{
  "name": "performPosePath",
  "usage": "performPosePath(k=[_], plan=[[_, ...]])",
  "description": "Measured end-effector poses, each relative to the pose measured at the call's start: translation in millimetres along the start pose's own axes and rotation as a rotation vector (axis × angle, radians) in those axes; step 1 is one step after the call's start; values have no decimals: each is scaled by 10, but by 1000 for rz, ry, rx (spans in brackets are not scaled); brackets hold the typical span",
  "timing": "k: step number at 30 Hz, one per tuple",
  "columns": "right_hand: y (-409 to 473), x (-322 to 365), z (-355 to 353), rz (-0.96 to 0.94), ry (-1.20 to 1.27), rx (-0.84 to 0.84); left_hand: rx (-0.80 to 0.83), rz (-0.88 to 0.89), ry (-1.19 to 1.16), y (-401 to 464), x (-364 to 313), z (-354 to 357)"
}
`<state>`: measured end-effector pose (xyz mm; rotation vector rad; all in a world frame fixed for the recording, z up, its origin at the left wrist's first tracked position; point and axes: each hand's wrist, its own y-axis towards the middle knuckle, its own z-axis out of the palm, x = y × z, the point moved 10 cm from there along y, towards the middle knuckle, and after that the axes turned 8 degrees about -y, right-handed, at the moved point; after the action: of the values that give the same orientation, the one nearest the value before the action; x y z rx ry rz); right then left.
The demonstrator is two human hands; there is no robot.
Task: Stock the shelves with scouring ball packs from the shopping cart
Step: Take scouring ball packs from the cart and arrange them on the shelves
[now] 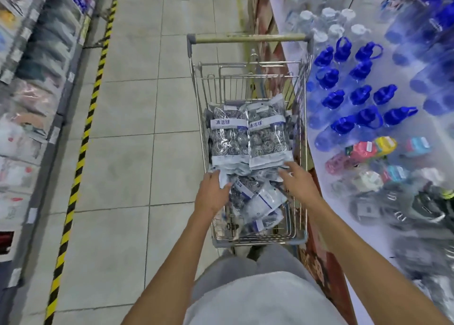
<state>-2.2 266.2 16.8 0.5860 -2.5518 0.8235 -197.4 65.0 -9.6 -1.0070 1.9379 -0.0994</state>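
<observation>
Scouring ball packs (pixel 248 138) heaped in shopping cart (pixel 301 237). Left hand (pixel 213 194) pinches pack edge; right hand (pixel 298 181) flat on stack, fingers relaxed. Risk: slick film, top packs slide off if lifted unevenly.

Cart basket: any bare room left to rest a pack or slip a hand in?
Free: the strip behind the two flat scouring ball packs, before the cart's handle-end grille. Crowded: near half, where loose packs pile between the left hand and right hand. Beside the cart, bare floor tiles on its left.
</observation>
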Motion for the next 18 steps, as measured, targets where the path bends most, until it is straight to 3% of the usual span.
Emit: performPosePath(k=[5, 10, 18], plan=[[812, 5, -77, 127, 66, -3, 69, -49, -63, 931, -136, 18], [1661, -43, -194, 210, 95, -1, 37, -156, -46, 1727, -126, 23], [2388, -207, -24, 308, 209, 54, -60, -449, -344, 2375, 241, 162]])
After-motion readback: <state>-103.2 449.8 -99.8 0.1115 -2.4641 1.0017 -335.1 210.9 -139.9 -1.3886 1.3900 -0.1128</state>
